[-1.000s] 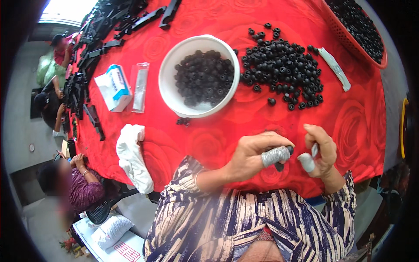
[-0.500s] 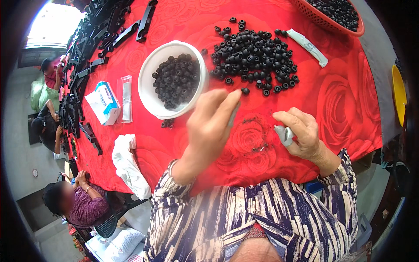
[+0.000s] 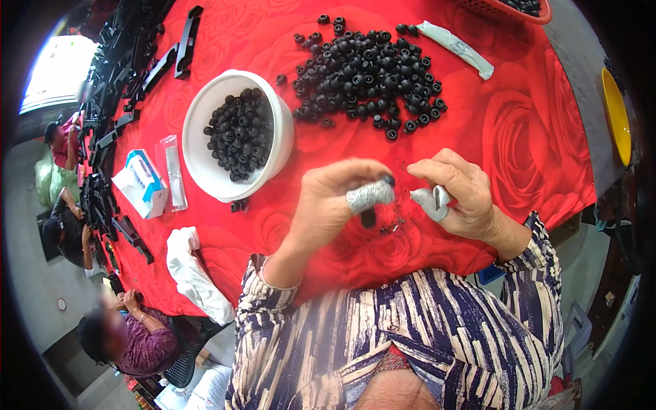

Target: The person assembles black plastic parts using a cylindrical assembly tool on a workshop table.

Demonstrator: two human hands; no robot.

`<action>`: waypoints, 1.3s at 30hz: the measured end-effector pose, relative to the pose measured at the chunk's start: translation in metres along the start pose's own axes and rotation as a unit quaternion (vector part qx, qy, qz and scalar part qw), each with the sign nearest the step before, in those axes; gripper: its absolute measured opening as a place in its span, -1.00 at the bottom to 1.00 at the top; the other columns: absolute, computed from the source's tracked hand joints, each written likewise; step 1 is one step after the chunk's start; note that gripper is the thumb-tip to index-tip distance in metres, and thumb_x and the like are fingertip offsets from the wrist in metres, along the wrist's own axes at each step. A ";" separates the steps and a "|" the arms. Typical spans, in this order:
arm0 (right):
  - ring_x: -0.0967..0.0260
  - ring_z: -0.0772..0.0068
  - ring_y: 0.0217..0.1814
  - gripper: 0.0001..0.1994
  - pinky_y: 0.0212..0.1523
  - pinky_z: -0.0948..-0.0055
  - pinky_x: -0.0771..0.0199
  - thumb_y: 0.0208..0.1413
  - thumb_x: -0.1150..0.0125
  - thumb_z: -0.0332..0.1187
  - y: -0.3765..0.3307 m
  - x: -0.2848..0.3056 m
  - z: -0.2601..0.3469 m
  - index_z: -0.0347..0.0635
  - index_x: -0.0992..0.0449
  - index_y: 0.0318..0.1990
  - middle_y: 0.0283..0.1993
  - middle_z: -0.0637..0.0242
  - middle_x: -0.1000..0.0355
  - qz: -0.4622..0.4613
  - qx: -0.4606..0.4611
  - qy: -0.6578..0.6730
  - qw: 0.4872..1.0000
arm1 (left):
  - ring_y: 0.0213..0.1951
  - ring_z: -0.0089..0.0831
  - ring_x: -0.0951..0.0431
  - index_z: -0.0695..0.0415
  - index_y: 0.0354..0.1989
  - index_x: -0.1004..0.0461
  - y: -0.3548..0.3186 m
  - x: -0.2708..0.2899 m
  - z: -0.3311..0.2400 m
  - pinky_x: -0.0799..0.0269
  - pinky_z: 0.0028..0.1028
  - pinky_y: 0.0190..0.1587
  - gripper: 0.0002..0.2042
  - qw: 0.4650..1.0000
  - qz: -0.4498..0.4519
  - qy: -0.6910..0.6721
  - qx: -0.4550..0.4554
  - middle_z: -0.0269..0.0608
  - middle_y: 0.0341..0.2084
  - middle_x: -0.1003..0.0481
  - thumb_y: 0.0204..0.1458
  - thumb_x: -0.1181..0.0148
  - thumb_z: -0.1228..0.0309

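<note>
- A small black rubber ring (image 3: 387, 180) sits pinched at the fingertips of the left hand (image 3: 338, 201), above the near middle of the table, a little nearer than the big pile of the same parts.
- The left hand is curled narrow around it; its thumb wears a wrap of grey-white tape (image 3: 369, 197), and a dark stub shows just under that wrap, though what it is cannot be told.
- The right hand (image 3: 459, 195) is just right of the left one, apart from it by a small gap, fingers bent close around a small pale grey tool (image 3: 430, 200) whose tip points toward the left hand.
- Between and below the two hands, a few tiny dark scraps (image 3: 391, 224) lie on the red rose-patterned tablecloth (image 3: 533, 143).
- Farther away lies a loose heap of black rubber rings (image 3: 365, 72), spread flat on the cloth.
- Left of the heap stands a round white plastic bowl (image 3: 205, 171), partly filled with more black rings.
- Two stray rings (image 3: 239, 205) lie touching the cloth by the bowl's near rim.
- Far right of the heap lies a long white plastic-wrapped strip (image 3: 456, 48).
- Left of the bowl are a clear flat packet (image 3: 175, 181) and a white-and-blue paper box (image 3: 142, 183).
- A crumpled white cloth (image 3: 191, 273) hangs over the near left table edge.
- Long black plastic bars (image 3: 147, 68) crowd the far left.
- Other people sit along the left side.
</note>
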State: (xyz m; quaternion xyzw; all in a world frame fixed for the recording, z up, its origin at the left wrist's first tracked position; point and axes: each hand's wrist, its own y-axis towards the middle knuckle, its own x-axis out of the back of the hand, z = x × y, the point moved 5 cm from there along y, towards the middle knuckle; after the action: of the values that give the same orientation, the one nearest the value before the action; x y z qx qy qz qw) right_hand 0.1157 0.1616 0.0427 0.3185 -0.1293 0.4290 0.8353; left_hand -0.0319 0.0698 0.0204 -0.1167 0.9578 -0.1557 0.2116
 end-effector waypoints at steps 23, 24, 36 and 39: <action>-0.41 0.35 -0.54 -0.71 -0.59 0.45 -0.39 -0.20 -0.37 -0.50 0.003 -0.011 0.012 -0.35 -0.48 -0.27 -0.47 0.21 -0.39 0.083 0.063 0.114 0.988 | -0.48 -0.56 -0.52 0.27 -0.18 -0.51 -0.017 -0.008 0.056 -0.45 -0.59 -0.50 -0.81 0.963 0.127 -0.181 0.152 -0.23 -0.45 -0.52 0.05 -0.17 0.47; -0.41 0.34 -0.54 -0.71 -0.59 0.45 -0.39 -0.20 -0.37 -0.51 0.003 -0.011 0.012 -0.36 -0.48 -0.26 -0.46 0.21 -0.39 0.085 0.065 0.112 0.988 | -0.48 -0.56 -0.51 0.27 -0.19 -0.51 -0.018 -0.008 0.053 -0.45 -0.58 -0.50 -0.82 0.966 0.132 -0.167 0.150 -0.22 -0.46 -0.52 0.06 -0.17 0.47; -0.32 0.44 -0.59 -0.63 -0.63 0.47 -0.28 -0.32 -0.33 -0.54 0.001 -0.010 0.020 -0.40 -0.51 -0.22 -0.51 0.31 -0.34 0.024 0.131 0.024 0.991 | -0.33 -0.55 -0.51 0.32 -0.16 -0.48 -0.020 -0.012 0.042 -0.45 -0.60 -0.26 -0.81 0.981 0.106 -0.148 0.067 -0.25 -0.33 -0.50 0.04 -0.16 0.56; -0.28 0.49 -0.62 -0.61 -0.68 0.51 -0.19 -0.36 -0.33 -0.52 -0.001 -0.009 0.022 -0.41 -0.52 -0.23 -0.52 0.33 -0.32 0.026 0.149 0.022 0.988 | -0.29 -0.55 -0.51 0.33 -0.14 -0.47 -0.023 -0.011 0.042 -0.45 -0.59 -0.24 -0.79 0.978 0.126 -0.148 0.072 -0.24 -0.31 -0.49 0.04 -0.16 0.58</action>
State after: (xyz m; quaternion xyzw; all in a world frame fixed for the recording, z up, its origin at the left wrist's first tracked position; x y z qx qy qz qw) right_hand 0.1121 0.1413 0.0548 0.4262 -0.0535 0.4725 0.7695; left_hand 0.0002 0.0413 -0.0036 -0.0014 0.9092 -0.1769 0.3770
